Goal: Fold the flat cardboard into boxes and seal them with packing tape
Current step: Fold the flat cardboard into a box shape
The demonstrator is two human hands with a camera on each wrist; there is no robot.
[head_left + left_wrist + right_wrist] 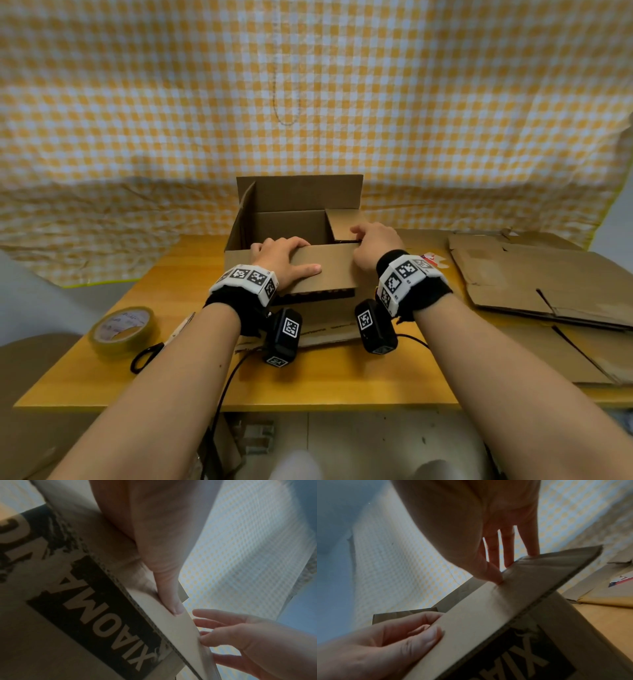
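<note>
An open cardboard box (291,205) stands on the wooden table (325,377), its far and left flaps upright and its right flap (344,224) tipped inward. The near flap (329,270) lies folded outward toward me. My left hand (287,257) grips that flap, fingers curled over its fold into the box, thumb (171,599) flat on the flap (180,626). My right hand (358,241) pinches the same flap (505,608) at the right corner, thumb in front, fingers behind. Black print (102,615) runs along the box's front wall.
A roll of packing tape (121,329) lies at the table's left front, with black-handled scissors (150,353) beside it. Flattened cardboard sheets (534,281) cover the right side of the table. A checked yellow cloth (308,102) hangs behind.
</note>
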